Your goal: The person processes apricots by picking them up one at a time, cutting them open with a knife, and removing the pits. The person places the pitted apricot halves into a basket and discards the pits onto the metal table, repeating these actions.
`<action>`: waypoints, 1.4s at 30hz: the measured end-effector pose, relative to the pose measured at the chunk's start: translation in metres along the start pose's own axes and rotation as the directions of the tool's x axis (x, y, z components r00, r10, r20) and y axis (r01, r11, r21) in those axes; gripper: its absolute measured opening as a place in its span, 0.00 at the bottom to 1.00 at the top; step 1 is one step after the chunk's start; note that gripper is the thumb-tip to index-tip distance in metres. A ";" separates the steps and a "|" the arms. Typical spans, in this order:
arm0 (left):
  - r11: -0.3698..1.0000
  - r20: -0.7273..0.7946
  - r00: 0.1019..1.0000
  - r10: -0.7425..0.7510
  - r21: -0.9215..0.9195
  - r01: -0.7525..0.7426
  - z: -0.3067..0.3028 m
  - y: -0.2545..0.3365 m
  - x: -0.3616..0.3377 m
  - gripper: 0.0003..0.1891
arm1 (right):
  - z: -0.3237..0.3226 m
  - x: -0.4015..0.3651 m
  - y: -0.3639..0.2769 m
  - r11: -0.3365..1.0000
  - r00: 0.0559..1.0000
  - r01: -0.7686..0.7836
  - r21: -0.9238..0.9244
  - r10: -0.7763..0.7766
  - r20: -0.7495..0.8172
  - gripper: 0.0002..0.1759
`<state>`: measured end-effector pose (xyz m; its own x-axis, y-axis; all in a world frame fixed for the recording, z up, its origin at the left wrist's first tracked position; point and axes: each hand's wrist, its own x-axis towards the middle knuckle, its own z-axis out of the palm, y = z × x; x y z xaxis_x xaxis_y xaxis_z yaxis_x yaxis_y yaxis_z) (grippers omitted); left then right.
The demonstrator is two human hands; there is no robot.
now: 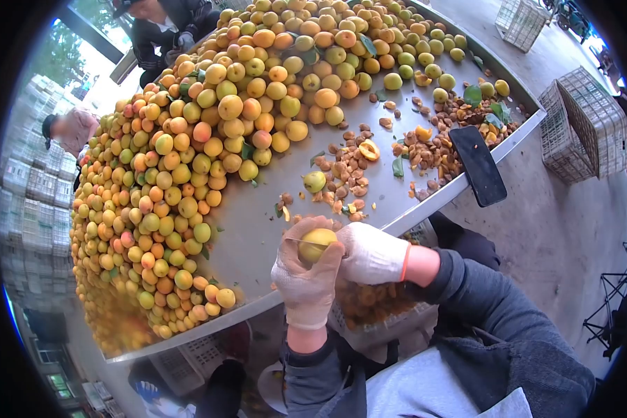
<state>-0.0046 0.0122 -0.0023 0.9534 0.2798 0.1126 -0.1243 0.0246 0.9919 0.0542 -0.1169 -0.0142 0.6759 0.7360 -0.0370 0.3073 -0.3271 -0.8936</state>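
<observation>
My left hand (303, 282), in a white glove with the fingertips showing, is closed around a yellow-green apricot (318, 246). Against it, my right hand (373, 253) is a gloved fist. A thin straight edge, looking like the blade of a small knife, crosses the apricot from the right fist; the handle is hidden. Just beyond the hands, on the metal table (247, 230), lie brown apricot stones (348, 167), a whole apricot (314, 182) and a halved apricot (369, 150).
A large heap of apricots (209, 139) covers the table's left and back. More stones lie by a black phone (478, 166) on the right rim. Below my hands is a crate of apricot pieces (373, 306). A plastic crate (584, 125) stands right. Other people (164, 35) are across the table.
</observation>
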 end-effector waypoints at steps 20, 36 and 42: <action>0.807 0.284 0.922 -0.264 -0.458 0.373 -0.026 -0.028 0.020 0.27 | -0.044 -0.008 -0.017 0.460 0.783 0.294 0.838 0.387 -0.487 0.08; 0.874 0.105 0.933 -0.345 -0.327 0.360 0.037 -0.045 0.003 0.20 | -0.047 -0.010 -0.027 0.806 0.706 0.467 0.363 -0.094 -0.702 0.07; 0.860 0.035 0.880 -0.474 -0.194 0.471 0.042 -0.028 0.004 0.09 | -0.053 0.001 -0.022 0.586 0.817 0.372 0.719 0.161 -0.554 0.06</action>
<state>0.0145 -0.0276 -0.0266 0.9075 0.2007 -0.3690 0.2890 0.3392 0.8952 0.0837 -0.1401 0.0288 0.9726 0.2203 0.0737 -0.0501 0.5086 -0.8596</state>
